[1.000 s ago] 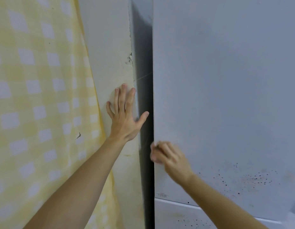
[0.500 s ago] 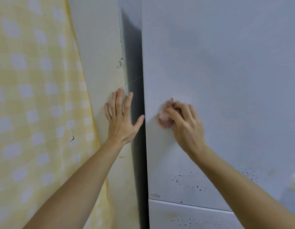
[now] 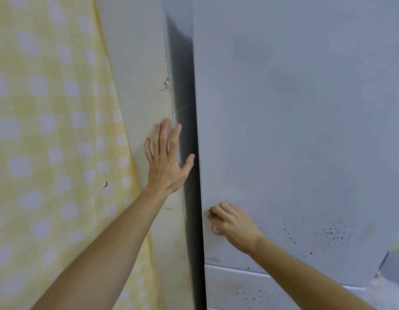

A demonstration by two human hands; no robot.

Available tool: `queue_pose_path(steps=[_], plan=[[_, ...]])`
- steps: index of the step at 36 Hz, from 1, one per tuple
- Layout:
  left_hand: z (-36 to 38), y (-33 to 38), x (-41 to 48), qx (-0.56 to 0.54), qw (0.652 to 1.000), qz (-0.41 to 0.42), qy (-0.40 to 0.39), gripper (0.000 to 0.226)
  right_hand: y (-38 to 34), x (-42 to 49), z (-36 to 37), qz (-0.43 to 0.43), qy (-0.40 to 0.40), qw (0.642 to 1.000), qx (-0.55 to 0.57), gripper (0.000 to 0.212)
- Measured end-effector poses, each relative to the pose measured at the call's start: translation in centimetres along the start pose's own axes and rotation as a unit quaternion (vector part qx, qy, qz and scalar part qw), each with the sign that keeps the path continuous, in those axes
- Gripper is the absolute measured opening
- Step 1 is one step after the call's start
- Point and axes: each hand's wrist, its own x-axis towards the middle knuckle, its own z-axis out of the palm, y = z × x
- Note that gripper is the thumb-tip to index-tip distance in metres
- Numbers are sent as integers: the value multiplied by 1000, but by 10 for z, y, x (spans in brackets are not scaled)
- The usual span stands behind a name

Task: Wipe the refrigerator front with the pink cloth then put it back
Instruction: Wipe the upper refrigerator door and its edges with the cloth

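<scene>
The pale grey refrigerator front (image 3: 294,130) fills the right side of the view, with dark specks low on its upper door. My right hand (image 3: 235,224) presses a bunched pink cloth (image 3: 213,222) against the door near its left edge, low down; only bits of pink show past my fingers. My left hand (image 3: 166,162) is flat with fingers spread on the cream wall (image 3: 136,86), just left of the dark gap beside the refrigerator.
A yellow and white checked curtain (image 3: 48,142) hangs on the left. A narrow dark gap (image 3: 185,130) separates the wall from the refrigerator. The lower door (image 3: 250,289) starts below a seam. A pale object (image 3: 395,265) shows at the right edge.
My right hand has slid the pink cloth down the door's left edge, from about the level of my left hand to well below it. My left hand stays on the wall.
</scene>
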Motion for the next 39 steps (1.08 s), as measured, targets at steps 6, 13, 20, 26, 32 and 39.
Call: queue_pose_path(steps=[6, 13, 20, 26, 32, 39], plan=[[1, 13, -4, 3, 1000, 22, 2, 87, 59, 12, -70, 61, 187, 981, -1, 34], [6, 19, -6, 4, 1000, 16, 7, 88, 93, 63, -138, 201, 346, 916, -25, 46], [9, 27, -7, -9, 999, 28, 15, 88, 53, 0, -53, 126, 247, 961, -24, 37], [11, 41, -13, -8, 999, 42, -3, 89, 30, -67, -6, 62, 100, 993, 10, 45], [9, 52, -11, -3, 999, 52, -9, 91, 63, -54, -47, 58, 130, 990, 5, 37], [11, 57, -11, 8, 999, 52, -12, 92, 128, 5, -152, 208, 329, 920, -52, 36]])
